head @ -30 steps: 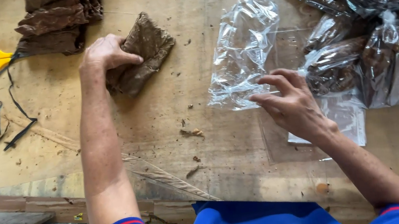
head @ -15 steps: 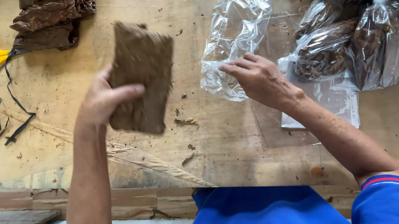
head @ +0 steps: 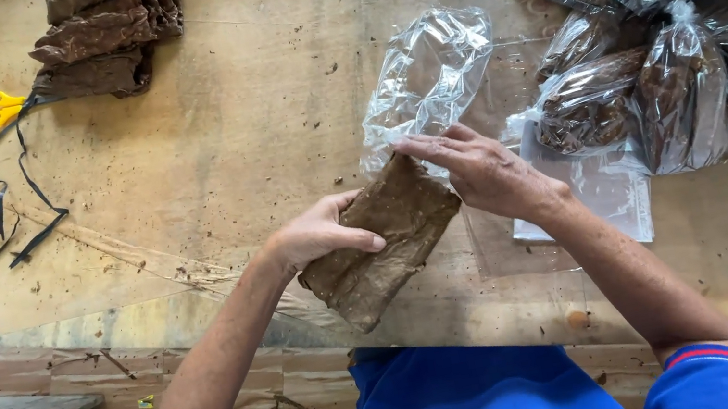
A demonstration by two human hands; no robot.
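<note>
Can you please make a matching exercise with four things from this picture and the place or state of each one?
Things:
1. brown slab
2. scissors
3. empty clear bag
4. filled bags

Places or states:
a. piled at the right of the table
b. held in both hands
c. far left, yellow handles
d. lying open at the slab's far end

Pairs: 1-b, 2-c, 3-d, 4-a

Brown slab (head: 380, 241), clear bag (head: 427, 78) (yellow scissors (head: 0, 108)).

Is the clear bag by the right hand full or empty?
Empty: the clear bag lies crumpled and see-through on the table, while the brown slab remains outside it.
</note>
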